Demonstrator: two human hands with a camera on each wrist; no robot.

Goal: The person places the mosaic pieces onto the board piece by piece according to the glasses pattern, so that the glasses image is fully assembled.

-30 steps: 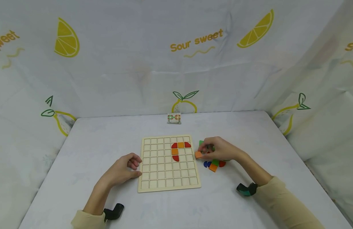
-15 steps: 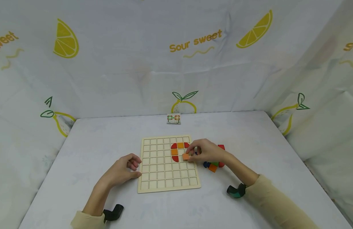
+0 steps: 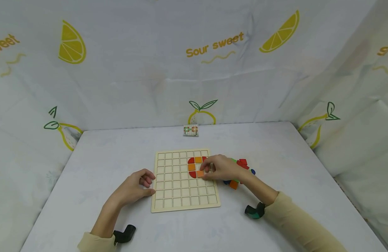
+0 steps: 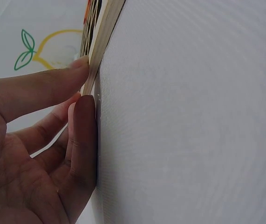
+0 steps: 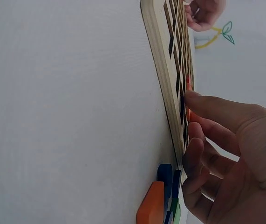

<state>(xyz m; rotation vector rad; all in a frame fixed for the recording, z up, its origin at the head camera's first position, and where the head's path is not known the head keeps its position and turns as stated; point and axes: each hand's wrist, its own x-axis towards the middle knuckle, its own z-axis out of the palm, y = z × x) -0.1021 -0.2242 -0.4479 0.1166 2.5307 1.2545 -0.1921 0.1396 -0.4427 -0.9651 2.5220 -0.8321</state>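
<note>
My right hand [image 3: 223, 167] reaches over the right part of a light wooden grid board [image 3: 176, 203]. Thumb and forefinger pinch an orange square block [image 3: 199, 174] lying at a grid cell, just right of a red quarter-round piece [image 3: 192, 174]. In the right wrist view the fingertips partly hide that block. My left hand [image 3: 134, 187] rests at the board's left edge, thumb and fingertips touching it with the fingers loosely bent. The left wrist view shows the thumb [image 4: 63, 84] against the wooden edge [image 4: 98, 51].
Right of the board lies a loose pile of red [image 3: 243, 163], green, blue and orange pieces [image 3: 233, 184], partly hidden by the right hand. More orange and red pieces sit in the board's upper right cells. A small pattern card [image 3: 191, 130] stands at the table's back edge.
My right hand has carried the orange square block leftward from beside the pile onto the board, to the cell beside the lower red piece. The left hand has stayed in place.
</note>
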